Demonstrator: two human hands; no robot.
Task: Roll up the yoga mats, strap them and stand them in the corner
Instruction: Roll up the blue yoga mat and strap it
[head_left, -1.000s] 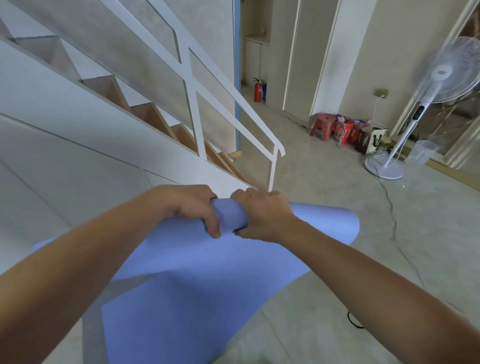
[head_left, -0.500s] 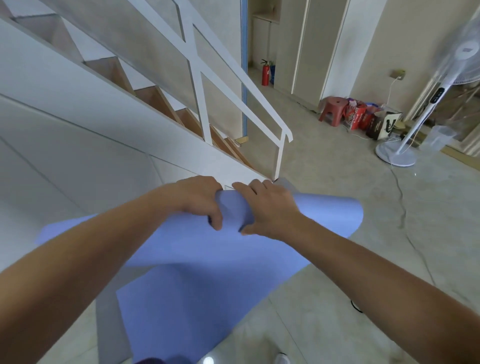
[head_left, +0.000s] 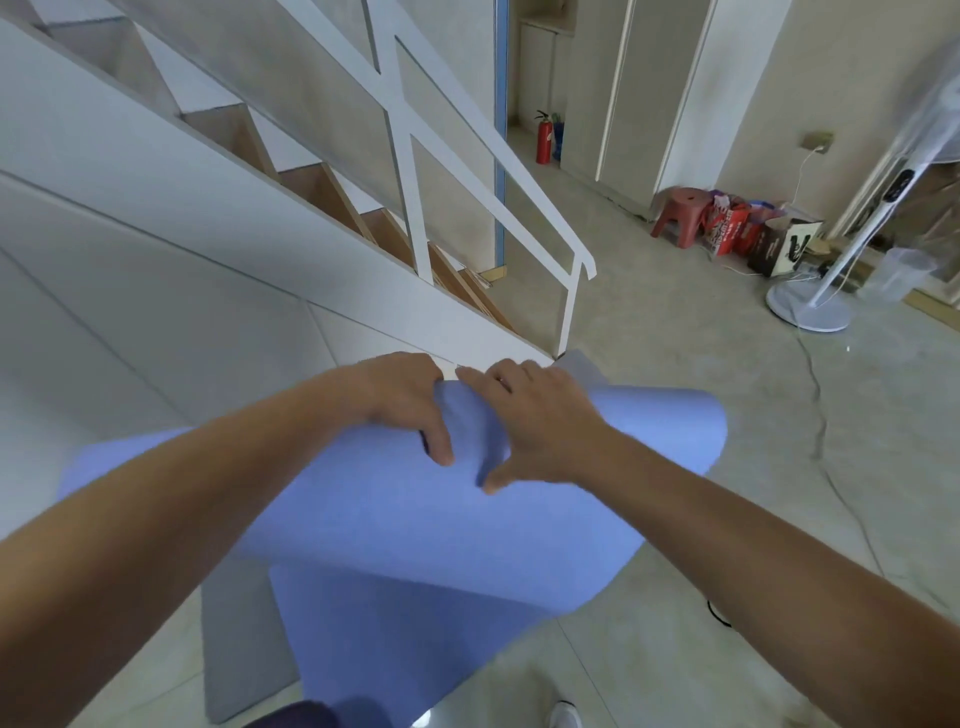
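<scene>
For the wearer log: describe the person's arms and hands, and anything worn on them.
Left forearm and right forearm are bare, with no sleeves in view. Left hand and right hand wear no gloves. No watch or band shows at either wrist.

light is soft and even, mid-bright, no hard shadows in your view. the white panel (head_left: 130, 322) at left reads brightest, slightly washed. a small glint sits on the tiles at the bottom edge by your shoe (head_left: 563, 716). thin dark shadow under the thumbs of your left hand (head_left: 400, 395) and right hand (head_left: 535, 421) on the mat (head_left: 395, 514). wide-angle bend: rail (head_left: 498, 171) and wall seams bow, your forearms swell at the lower corners. the fan (head_left: 809, 307) head at top right is smeared. box (head_left: 727, 231) print unreadable.
</scene>
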